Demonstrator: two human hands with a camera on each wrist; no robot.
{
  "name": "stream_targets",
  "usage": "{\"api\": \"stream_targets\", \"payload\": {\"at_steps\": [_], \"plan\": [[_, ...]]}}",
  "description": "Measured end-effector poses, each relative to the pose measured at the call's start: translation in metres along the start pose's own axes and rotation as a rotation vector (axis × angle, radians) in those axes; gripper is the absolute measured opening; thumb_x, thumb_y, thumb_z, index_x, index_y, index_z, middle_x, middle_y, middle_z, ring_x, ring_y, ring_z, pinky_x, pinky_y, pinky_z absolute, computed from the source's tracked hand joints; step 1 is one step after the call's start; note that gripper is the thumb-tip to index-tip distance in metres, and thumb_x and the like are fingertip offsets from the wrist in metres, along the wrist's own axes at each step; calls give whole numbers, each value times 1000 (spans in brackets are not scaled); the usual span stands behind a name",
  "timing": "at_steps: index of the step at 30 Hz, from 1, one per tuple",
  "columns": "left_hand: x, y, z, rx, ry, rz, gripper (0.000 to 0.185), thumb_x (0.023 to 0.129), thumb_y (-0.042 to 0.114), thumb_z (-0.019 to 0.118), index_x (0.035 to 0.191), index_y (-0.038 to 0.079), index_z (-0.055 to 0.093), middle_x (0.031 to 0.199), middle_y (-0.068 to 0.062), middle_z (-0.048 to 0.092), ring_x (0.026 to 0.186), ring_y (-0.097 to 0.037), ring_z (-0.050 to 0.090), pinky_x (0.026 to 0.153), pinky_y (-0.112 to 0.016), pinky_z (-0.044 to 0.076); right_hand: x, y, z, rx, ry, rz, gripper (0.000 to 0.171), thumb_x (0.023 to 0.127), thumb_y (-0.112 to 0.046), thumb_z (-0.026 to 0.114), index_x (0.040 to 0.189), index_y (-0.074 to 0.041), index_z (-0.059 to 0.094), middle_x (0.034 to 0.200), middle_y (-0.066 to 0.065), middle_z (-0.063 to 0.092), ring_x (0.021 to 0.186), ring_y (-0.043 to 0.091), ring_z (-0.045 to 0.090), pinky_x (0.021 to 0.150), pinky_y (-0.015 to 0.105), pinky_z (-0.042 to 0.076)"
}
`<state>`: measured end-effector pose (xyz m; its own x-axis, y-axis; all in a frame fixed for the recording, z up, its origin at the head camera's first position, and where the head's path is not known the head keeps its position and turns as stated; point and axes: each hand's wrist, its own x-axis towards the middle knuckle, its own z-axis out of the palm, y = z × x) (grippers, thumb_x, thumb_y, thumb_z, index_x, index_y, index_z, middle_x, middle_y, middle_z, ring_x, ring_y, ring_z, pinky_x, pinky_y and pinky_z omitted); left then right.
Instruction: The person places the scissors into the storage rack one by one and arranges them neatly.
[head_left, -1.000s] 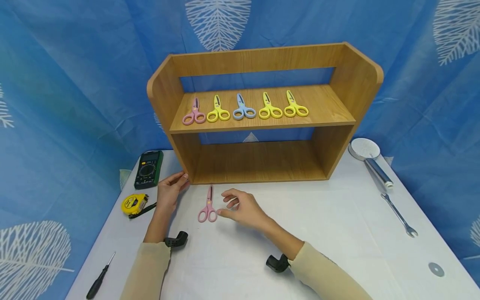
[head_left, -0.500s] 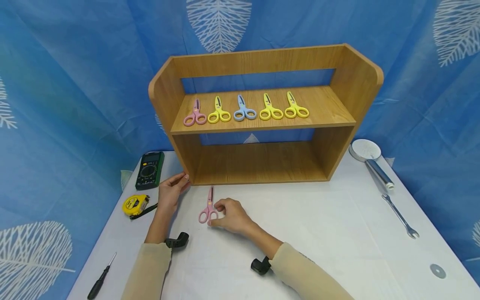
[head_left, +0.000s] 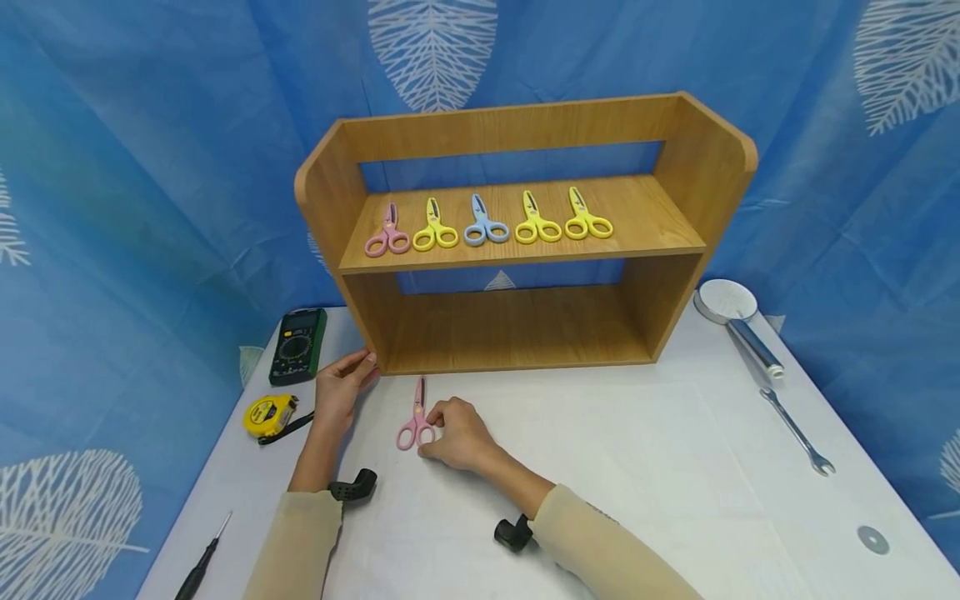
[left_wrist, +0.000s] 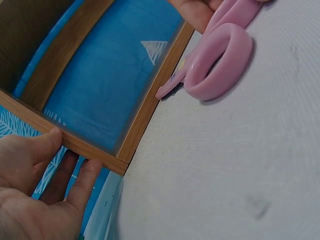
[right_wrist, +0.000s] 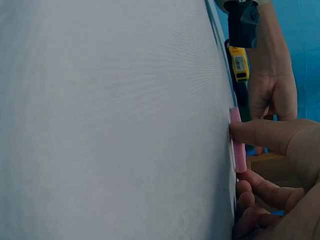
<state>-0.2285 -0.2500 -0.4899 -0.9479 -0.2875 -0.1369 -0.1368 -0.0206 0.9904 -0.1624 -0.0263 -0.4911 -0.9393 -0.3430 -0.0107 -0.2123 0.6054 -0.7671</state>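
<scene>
Shelf point(head_left: 517, 325), wooden, two levels, stands on the white table point(head_left: 637, 467) just beyond both hands. Head view alone shows its upper board: five small scissors point(head_left: 487, 223) in a row, pink, yellow, blue, yellow, yellow.

Left hand point(head_left: 341, 390) rests at the shelf's lower left corner. Left wrist view shows what the head view does not: thumb on top of the corner edge, fingers straight and relaxed beneath, gripping nothing.

Right hand point(head_left: 457, 435) lies on the table, to the right of the left hand. Its fingers curl onto the handle of the pink scissors point(head_left: 416, 417). Right wrist view shows the pinch edge-on: thumb point(right_wrist: 260, 132) pressed on the handle, other fingers curled below. Scissors lie flat on the table between the two hands, blades pointing at the shelf; left wrist view shows the blade tip near the bottom board.

Left of the left hand: multimeter point(head_left: 298, 346), tape measure point(head_left: 270, 415), screwdriver point(head_left: 201, 567). Far right of the right hand: shower head point(head_left: 738, 321), wrench point(head_left: 797, 432), washer point(head_left: 873, 539).
</scene>
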Motion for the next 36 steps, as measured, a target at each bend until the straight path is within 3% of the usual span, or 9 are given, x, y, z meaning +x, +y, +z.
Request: {"api": "stream_targets", "payload": {"at_steps": [8, 12, 17, 26, 30, 36], "plan": [[1, 0, 1, 6, -2, -4, 42, 99, 18, 70, 137, 2, 64, 140, -17, 59, 128, -29, 64, 99, -30, 59, -7, -1, -20, 165, -18, 17, 28, 82, -8, 82, 106, -1, 70, 74, -1, 68, 62, 7, 58, 52, 20, 50], [1, 1, 1, 4, 2, -6, 42, 99, 18, 70, 137, 2, 65, 140, -17, 60, 128, -30, 64, 100, -30, 59, -22, -5, -49, 199, -35, -27, 30, 84, -8, 78, 113, -2, 72, 77, -4, 69, 66, 7, 60, 56, 20, 53], [0, 2, 1, -8, 18, -15, 41, 97, 19, 71, 135, 3, 66, 135, -13, 62, 121, -22, 67, 98, -29, 60, -51, -21, -109, 194, -8, -110, 32, 86, -9, 77, 118, -8, 73, 82, -2, 72, 74, 13, 63, 65, 25, 56], [-2, 2, -3, -14, 18, -5, 41, 98, 18, 71, 135, 2, 66, 125, -5, 65, 112, -13, 69, 98, -28, 60, -88, -44, -234, 124, 170, -173, 37, 94, -13, 77, 130, -12, 69, 100, 4, 75, 88, 20, 67, 76, 22, 60], [-2, 1, -3, -8, 15, -8, 41, 98, 20, 71, 135, 4, 66, 124, -3, 65, 112, -12, 69, 97, -27, 60, -88, -47, -281, 57, 288, -132, 39, 98, -20, 73, 136, -17, 66, 106, 8, 73, 92, 20, 65, 75, 17, 57], [-1, 1, -1, -14, 7, -16, 42, 98, 21, 71, 136, 4, 66, 127, -5, 65, 113, -13, 68, 98, -28, 60, -66, -32, -336, -52, 455, -13, 44, 99, -26, 70, 141, -17, 63, 113, 11, 70, 93, 14, 61, 70, 11, 51]]}}
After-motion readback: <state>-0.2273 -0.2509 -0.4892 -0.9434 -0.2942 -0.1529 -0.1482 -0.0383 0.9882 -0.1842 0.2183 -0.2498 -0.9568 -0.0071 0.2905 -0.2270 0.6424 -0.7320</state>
